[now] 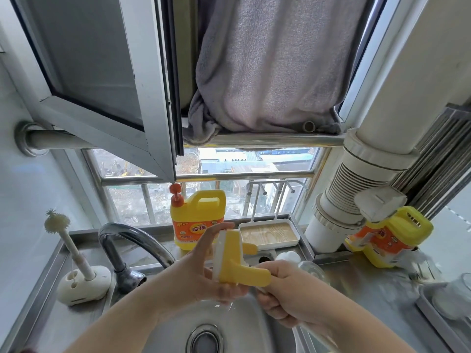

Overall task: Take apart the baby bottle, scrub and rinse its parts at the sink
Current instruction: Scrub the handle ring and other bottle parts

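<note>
While the left hand (pixel 204 261) grips the yellow-and-white handled bottle collar (pixel 235 258) above the stainless steel sink (pixel 244 324), its fingers curl round the collar's rim; the right hand (pixel 285 291) closes round a white brush handle (pixel 262 291); a chrome tap (pixel 132 243) stands left of both.

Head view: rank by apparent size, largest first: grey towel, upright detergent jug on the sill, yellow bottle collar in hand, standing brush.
1. grey towel
2. detergent jug
3. and 4. unsure: yellow bottle collar and standing brush look similar, and the collar is nearer the camera.
</note>
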Available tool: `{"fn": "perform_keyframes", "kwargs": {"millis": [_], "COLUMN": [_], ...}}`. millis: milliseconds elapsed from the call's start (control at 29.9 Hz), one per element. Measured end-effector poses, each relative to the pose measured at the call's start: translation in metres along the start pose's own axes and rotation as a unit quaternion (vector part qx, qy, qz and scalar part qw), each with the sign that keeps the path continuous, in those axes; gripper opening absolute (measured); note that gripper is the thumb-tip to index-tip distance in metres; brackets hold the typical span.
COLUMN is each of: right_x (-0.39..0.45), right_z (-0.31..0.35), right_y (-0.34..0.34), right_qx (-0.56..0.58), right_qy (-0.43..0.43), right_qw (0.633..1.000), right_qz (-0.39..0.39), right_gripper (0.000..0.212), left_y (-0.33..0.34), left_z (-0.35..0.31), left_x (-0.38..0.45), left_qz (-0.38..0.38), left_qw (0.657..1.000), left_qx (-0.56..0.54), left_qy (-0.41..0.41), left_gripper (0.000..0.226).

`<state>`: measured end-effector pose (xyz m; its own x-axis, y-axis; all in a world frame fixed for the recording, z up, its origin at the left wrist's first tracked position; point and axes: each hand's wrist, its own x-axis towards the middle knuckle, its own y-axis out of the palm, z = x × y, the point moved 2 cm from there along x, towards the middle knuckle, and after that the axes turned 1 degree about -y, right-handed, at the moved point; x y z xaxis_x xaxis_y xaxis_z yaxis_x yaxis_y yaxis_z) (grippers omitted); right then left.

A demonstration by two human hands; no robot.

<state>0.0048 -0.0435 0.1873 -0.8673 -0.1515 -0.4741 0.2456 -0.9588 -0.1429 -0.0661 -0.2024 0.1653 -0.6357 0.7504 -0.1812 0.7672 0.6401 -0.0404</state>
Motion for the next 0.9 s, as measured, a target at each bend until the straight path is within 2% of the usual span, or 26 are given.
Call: {"fn": "perform_keyframes", "kwargs": {"millis": [67,134,200,267,334,368,401,434,468,501,535,568,601,668,702,735,769,802,835,902], "right_x": [-0.001,-0.001,-0.001,-0.004,-0.005,-0.004,-0.004,-0.004,-0.002,-0.001,0.002,0.004,0.006,0.007,0.008,0.008,0.01,0.01,0.009,0.007], "right_z": [-0.002,-0.004,-0.006,-0.004,-0.002,-0.001,0.001,0.004,0.003,0.002,-0.002,-0.002,-0.005,-0.005,-0.008,-0.011,-0.015,-0.015,-0.012,-0.011], "right_y": [-0.002,-0.005,-0.006,-0.004,-0.003,-0.004,-0.005,-0.006,-0.009,-0.011,-0.011,-0.011,-0.01,-0.005,-0.003,0.001,0.004,0.008,0.009,0.005], "right_qx": [-0.023,-0.043,-0.06,-0.099,-0.194,-0.266,-0.361,-0.476,-0.581,-0.621,-0.635,-0.633,-0.625,-0.582,-0.539,-0.443,-0.342,-0.266,-0.207,-0.177], "right_qy": [-0.002,0.004,0.003,-0.015,-0.06,-0.089,-0.126,-0.157,-0.179,-0.204,-0.238,-0.262,-0.269,-0.237,-0.209,-0.161,-0.123,-0.079,-0.044,-0.029], "right_qw": [1.0,0.999,0.998,0.995,0.978,0.956,0.914,0.843,0.754,0.699,0.665,0.655,0.662,0.717,0.771,0.861,0.924,0.958,0.977,0.983], "right_qz": [0.008,0.003,0.002,0.002,-0.037,-0.083,-0.136,-0.196,-0.248,-0.29,-0.315,-0.318,-0.314,-0.301,-0.266,-0.191,-0.122,-0.068,-0.035,-0.022], "right_gripper": [0.037,0.035,0.037,0.035,0.031,0.028,0.022,0.015,0.012,0.022,0.033,0.041,0.041,0.016,0.005,0.018,0.026,0.03,0.031,0.032], "left_y": [0.001,0.001,0.003,0.008,0.01,0.01,0.011,0.011,0.011,0.011,0.01,0.01,0.011,0.009,0.008,0.005,0.003,0.001,0.0,0.001], "left_z": [-0.003,-0.006,-0.012,-0.017,-0.016,-0.015,-0.012,-0.01,-0.008,-0.008,-0.006,-0.005,-0.005,-0.005,-0.004,-0.004,-0.003,-0.001,0.001,0.003], "left_x": [-0.002,-0.003,-0.003,-0.004,-0.003,-0.003,-0.002,-0.002,-0.002,-0.001,-0.001,0.0,0.0,0.0,0.0,-0.001,-0.001,-0.001,0.0,0.001], "left_qz": [0.019,0.019,0.033,0.01,-0.053,-0.073,-0.085,-0.093,-0.101,-0.108,-0.116,-0.117,-0.115,-0.109,-0.112,-0.119,-0.125,-0.126,-0.123,-0.12], "left_qw": [0.999,0.988,0.961,0.964,0.982,0.986,0.987,0.987,0.987,0.987,0.987,0.987,0.988,0.99,0.99,0.99,0.989,0.989,0.99,0.991], "left_qx": [-0.037,-0.155,-0.275,-0.267,-0.18,-0.15,-0.135,-0.128,-0.122,-0.116,-0.109,-0.104,-0.099,-0.091,-0.084,-0.075,-0.068,-0.063,-0.06,-0.048], "left_qy": [0.003,0.006,0.005,0.011,-0.005,-0.007,-0.012,-0.017,-0.021,-0.024,-0.023,-0.019,-0.013,0.008,0.021,0.033,0.043,0.045,0.043,0.037], "left_gripper": [0.099,0.088,0.072,0.067,0.058,0.052,0.049,0.048,0.044,0.04,0.037,0.038,0.041,0.048,0.049,0.051,0.053,0.058,0.062,0.059]}}
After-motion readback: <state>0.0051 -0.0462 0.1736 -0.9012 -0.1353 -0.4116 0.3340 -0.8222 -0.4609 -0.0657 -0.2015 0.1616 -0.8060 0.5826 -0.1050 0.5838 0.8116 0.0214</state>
